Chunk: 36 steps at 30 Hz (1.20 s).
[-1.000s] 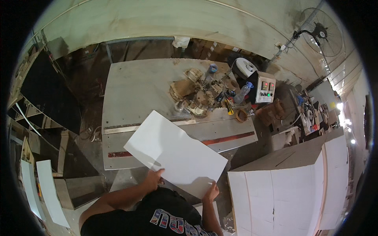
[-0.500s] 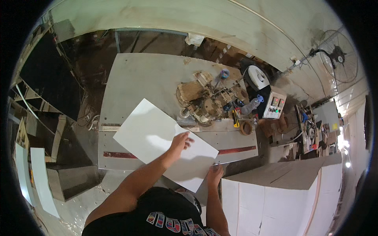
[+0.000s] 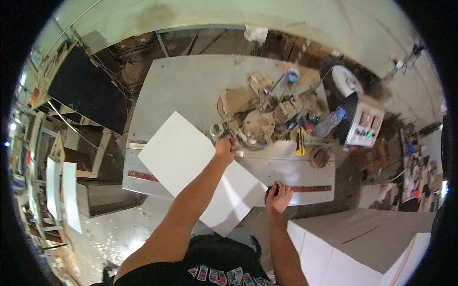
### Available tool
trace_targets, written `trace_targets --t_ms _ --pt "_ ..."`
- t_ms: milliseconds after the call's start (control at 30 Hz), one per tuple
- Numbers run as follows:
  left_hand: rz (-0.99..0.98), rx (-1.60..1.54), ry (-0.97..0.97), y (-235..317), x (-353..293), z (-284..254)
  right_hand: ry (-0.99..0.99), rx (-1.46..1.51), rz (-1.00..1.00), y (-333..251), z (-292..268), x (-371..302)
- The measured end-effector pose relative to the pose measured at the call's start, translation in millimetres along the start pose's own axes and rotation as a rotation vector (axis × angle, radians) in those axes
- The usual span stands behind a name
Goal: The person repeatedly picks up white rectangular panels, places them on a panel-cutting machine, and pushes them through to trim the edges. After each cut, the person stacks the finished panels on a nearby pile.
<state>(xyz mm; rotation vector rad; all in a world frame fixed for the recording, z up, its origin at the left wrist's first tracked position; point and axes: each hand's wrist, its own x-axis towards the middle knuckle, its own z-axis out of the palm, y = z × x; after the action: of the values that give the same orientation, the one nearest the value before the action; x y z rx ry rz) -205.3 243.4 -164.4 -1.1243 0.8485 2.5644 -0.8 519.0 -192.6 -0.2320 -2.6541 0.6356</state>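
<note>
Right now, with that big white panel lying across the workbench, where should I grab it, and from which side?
Probably by its two long edges, near the end that overhangs the workbench toward you. The white panel is flat, thin and wide, lying at an angle, so only its edges give purchase. The right hand rests at its right edge; the left hand is at its far edge, beside the clutter of tools.

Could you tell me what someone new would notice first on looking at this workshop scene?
A large white panel lies slanted across the near edge of the grey workbench, overhanging it toward the person. The left hand reaches over the panel to its far edge, beside a heap of tools and scraps at the bench's middle, while the right hand rests at the panel's right corner.
</note>
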Motion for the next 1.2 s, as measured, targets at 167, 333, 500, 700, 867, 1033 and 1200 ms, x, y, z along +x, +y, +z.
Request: trace_targets --t_ms 167,333,500,700,867,1033,1200 --pt "0.067 -0.038 0.081 -11 -1 11 -0.02 -0.022 0.014 6 0 -3" --pt "0.107 0.032 0.196 -15 1 15 0.016 0.023 -0.038 8 -6 1" --pt "0.13 0.079 0.296 -18 4 13 -0.049 -0.001 -0.072 13 -9 -2" --pt "0.181 0.072 0.412 -22 0 23 -0.045 -0.026 -0.069 15 -5 -1" --pt "0.261 0.181 0.472 -25 -7 27 0.014 -0.03 -0.083 13 -7 -1" --pt "0.385 0.406 0.368 -41 -36 -7 0.043 0.051 -0.125 13 -4 -3" --pt "0.567 0.387 0.498 21 -75 -115 0.115 0.028 -0.118 12 5 -6"
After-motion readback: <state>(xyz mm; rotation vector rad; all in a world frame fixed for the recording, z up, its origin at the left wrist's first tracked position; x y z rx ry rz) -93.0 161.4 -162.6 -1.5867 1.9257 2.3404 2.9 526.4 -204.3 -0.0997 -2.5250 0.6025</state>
